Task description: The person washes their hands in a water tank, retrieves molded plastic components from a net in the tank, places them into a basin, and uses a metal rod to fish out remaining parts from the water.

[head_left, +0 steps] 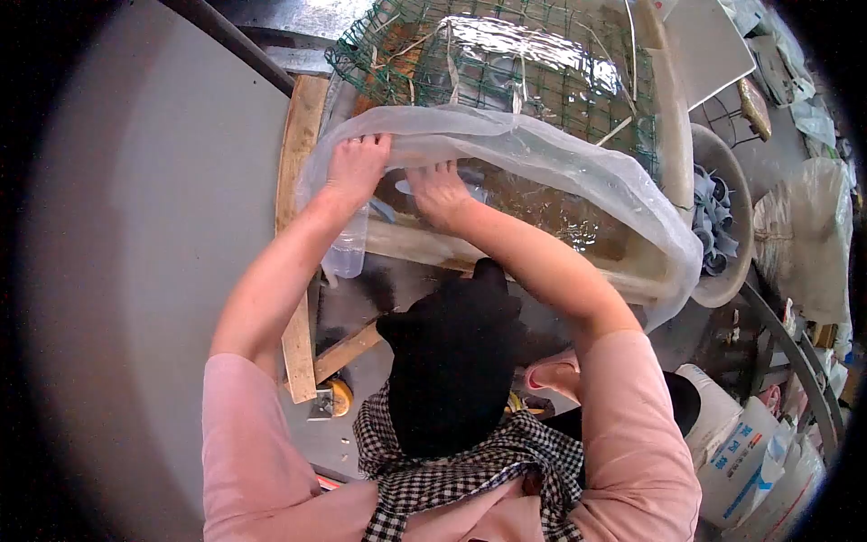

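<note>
Both arms stretch forward over a shallow water tank [673, 108], elbows out wide, and here the left hand [358, 172] sits at the tank's near left corner, knuckles up, fingers bent over a fold of plastic film [578, 172]; whether the thumb closes beneath, I can't tell. Just beside it, the right hand [439, 196] angles in from the other side, wrist low, fingers pointing away over the water; the fingertips are unclear against film and water, so I can't call a grasp. And the film itself: thin, milky, see-through, gathered into a long crinkled band, arching across the tank from that left corner and draping over the right-hand rim, with a loose clear flap hanging below the left wrist. Behind it, green netting [578, 99], square-meshed and wavy at its edge, covers the far half, pale strips tangled through it, water glaring beneath. A rough wooden plank [293, 172] borders the tank on the left, close by the left hand. Over on the right, a round tub [746, 226] of curved grey pieces [713, 217] crowds the tank's side, under the film's edge; white printed sacks [745, 461] slump lower down.
</note>
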